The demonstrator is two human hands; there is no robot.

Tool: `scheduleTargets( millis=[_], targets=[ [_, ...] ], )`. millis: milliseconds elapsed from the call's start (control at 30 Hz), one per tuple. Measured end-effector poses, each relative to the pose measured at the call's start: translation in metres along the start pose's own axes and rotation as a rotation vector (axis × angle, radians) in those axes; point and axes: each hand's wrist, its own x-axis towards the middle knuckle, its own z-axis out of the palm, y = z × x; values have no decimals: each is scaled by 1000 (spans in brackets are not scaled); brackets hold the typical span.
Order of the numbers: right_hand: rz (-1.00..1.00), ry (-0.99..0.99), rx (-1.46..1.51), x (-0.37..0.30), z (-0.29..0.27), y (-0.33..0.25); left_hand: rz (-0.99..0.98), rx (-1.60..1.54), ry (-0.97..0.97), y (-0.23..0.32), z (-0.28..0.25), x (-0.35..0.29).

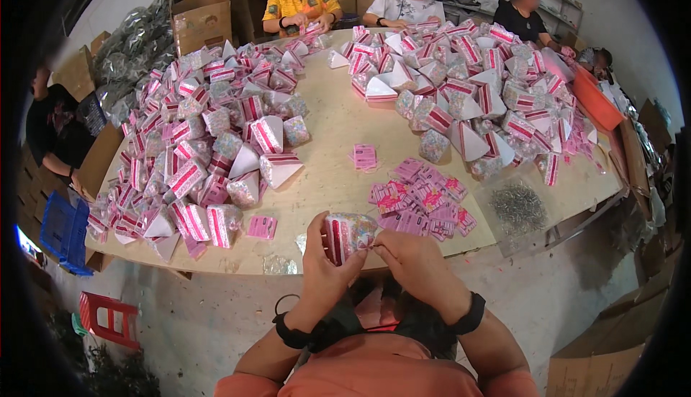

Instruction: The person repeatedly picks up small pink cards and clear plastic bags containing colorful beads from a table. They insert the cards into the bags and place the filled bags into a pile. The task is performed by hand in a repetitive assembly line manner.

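Observation:
A plush-looking cake slice (350,235), white with red layers and a speckled side, is held above the table's near edge. My left hand (324,271) wraps round it from the left, thumb on its front. At its right end, my right hand (421,264) is closed in a pinch against the slice. Whatever lies between those fingertips is too small to make out. Beyond my hands lies a pile of pink printed cards (425,202). To their right, small metal pieces (517,206) are heaped on a clear plastic sheet.
Big heaps of similar cake slices cover the table (327,109) at left and right. An orange basket (597,98) stands at the right edge. Several people sit around the table. A red stool (109,319) and blue crate (65,231) are at left; cardboard boxes (597,361) lie lower right.

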Motion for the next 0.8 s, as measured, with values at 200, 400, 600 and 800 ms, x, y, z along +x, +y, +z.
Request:
scheduleTargets(
  millis=[200,400,600,800],
  targets=[
    [139,-107,355,2,-15,-2,-99,-109,-72,0,-1,0],
    [476,-274,624,2,-24,-11,-160,-57,-146,-18,-5,-1],
    [506,-175,699,3,-8,-7,-177,-25,-147,-34,-2,1],
    [504,-235,883,14,14,23,-50,109,-183,-71,0,22]
  ],
)
